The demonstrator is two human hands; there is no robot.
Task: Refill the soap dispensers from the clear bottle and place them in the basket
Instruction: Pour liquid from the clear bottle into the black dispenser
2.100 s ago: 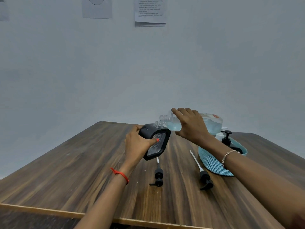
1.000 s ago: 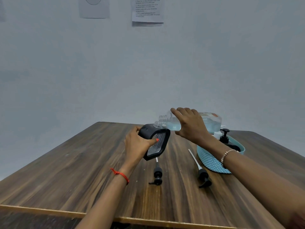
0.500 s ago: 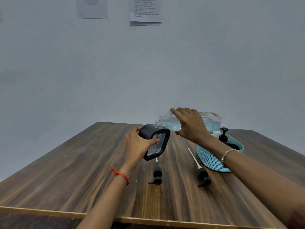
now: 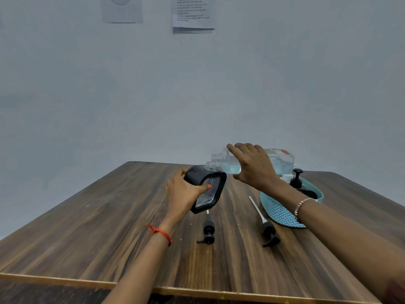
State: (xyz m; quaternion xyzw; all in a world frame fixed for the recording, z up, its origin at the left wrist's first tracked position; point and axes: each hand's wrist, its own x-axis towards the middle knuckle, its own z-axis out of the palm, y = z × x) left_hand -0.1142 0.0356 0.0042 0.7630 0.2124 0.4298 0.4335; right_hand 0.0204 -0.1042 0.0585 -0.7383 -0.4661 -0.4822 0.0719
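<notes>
We hold the dispenser [image 4: 205, 189] tilted above the table [image 4: 109, 227], our left hand [image 4: 184, 194] wrapped around its black body. Our right hand [image 4: 252, 167] grips the bottle [image 4: 282, 163] laid almost flat, its neck touching the dispenser's open mouth. The mouths are narrow, so a small slip could spill soap onto the wood; tipping further could flood it. The bottle looks clear, about half full of pale blue liquid. 2 pumps [image 4: 208, 233] lie loose near the basket [image 4: 278, 209], which holds another dispenser.
</notes>
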